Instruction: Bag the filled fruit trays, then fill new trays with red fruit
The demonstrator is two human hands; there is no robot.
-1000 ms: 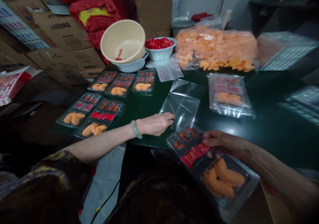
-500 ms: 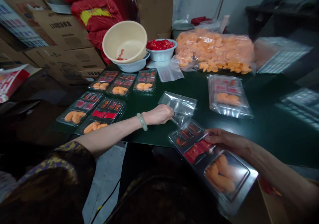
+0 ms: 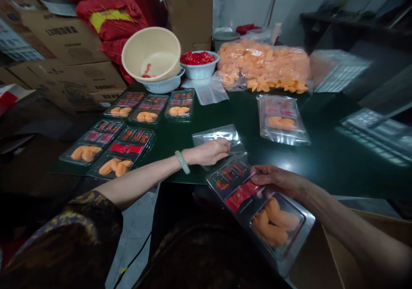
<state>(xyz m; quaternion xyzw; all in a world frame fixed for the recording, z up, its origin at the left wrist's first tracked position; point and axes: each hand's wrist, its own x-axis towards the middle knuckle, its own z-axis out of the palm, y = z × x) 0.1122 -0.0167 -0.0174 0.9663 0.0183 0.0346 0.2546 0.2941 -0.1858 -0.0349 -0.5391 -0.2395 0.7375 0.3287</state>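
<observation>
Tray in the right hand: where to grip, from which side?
Grip the flat outer rim of the clear plastic tray along its long far edge, coming from the right, where the right hand already sits. The rim stands proud of the moulded compartments and the tray is tilted, so the hand likely stays clear of the orange pieces and red packets.

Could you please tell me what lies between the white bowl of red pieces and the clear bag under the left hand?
In the head view, a flat clear plastic bag and green tabletop lie between them.
</observation>
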